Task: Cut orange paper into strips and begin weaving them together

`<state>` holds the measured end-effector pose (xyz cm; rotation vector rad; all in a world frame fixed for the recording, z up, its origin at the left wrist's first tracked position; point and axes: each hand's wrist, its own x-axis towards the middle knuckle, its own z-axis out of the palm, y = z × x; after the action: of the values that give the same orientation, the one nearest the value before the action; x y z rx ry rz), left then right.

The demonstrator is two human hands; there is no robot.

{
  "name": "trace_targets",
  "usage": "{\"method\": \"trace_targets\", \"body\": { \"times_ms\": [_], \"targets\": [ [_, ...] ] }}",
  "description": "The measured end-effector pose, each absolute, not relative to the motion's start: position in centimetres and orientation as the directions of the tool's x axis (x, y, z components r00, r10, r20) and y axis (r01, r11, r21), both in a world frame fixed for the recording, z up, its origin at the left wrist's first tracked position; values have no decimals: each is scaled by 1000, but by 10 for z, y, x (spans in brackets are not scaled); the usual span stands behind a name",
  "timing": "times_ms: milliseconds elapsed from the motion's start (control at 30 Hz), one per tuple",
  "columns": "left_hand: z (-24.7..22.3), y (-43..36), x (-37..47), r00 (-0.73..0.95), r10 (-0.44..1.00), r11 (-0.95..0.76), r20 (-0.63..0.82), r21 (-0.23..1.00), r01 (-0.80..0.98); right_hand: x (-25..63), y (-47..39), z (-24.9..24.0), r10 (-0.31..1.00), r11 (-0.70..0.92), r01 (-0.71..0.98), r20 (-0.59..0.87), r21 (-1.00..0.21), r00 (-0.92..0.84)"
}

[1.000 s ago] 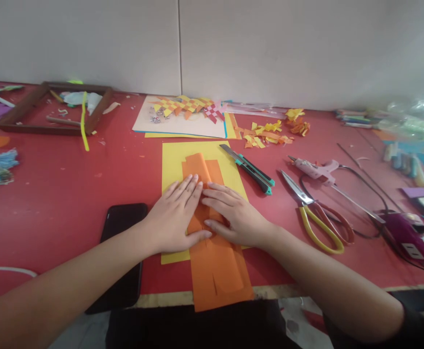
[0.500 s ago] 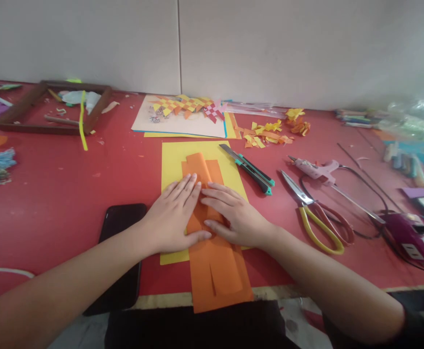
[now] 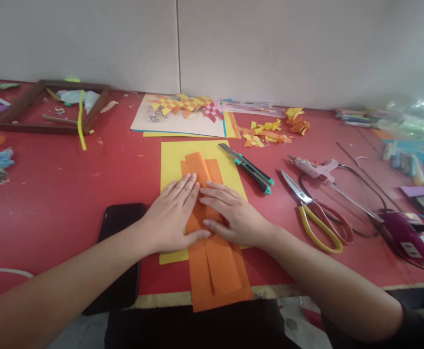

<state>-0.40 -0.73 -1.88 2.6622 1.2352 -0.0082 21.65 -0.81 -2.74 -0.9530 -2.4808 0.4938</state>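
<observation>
Evidently, the left grip point(image 3: 173, 213) lies flat with its thumb stretched out, clasping nothing, on the orange paper point(image 3: 221, 283); the right grip point(image 3: 233, 213), fingers lightly bent, also rests on it and clasps nothing. The folded orange paper lies on top of the yellow sheet point(image 3: 175, 157), its near end jutting past the edge of the desk point(image 3: 62, 203).

As I judge it, the fold could set crooked if the 2 grips press unevenly, and the jutting end could buckle if bumped. The knife point(image 3: 251, 175), beyond and right of the orange paper, has its blade bared; a careless sweep of the right grip could mean a cut. The phone point(image 3: 120, 223), left of the orange paper, could be knocked off by the left forearm point(image 3: 99, 264) above it.

Counted: 2 grips, 1 yellow sheet, 1 knife, 1 phone; right of the orange paper, 1 pair of scissors point(image 3: 308, 199) and 1 glue gun point(image 3: 315, 172); well left of it, 1 frame point(image 3: 33, 128). Beyond it, the paper scraps point(image 3: 259, 141) overlap too much to count.
</observation>
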Motion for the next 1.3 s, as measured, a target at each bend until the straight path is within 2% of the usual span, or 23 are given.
{"method": "trace_targets", "body": {
  "times_ms": [233,467,967,1300],
  "targets": [
    [-20,-7,-4,653,755,-627,-68,217,748,216,-8,-28,698,693,541,255,-476,-669],
    [-18,-7,-3,649,754,-625,-101,193,757,217,-8,-27,690,702,539,258,-464,-676],
    [-20,-1,-8,633,774,-619,24,243,747,218,-8,-29,683,714,548,261,-435,-682],
    [-24,2,-7,637,771,-630,16,169,758,217,-8,-27,686,709,560,234,-429,-689]
  ]
}}
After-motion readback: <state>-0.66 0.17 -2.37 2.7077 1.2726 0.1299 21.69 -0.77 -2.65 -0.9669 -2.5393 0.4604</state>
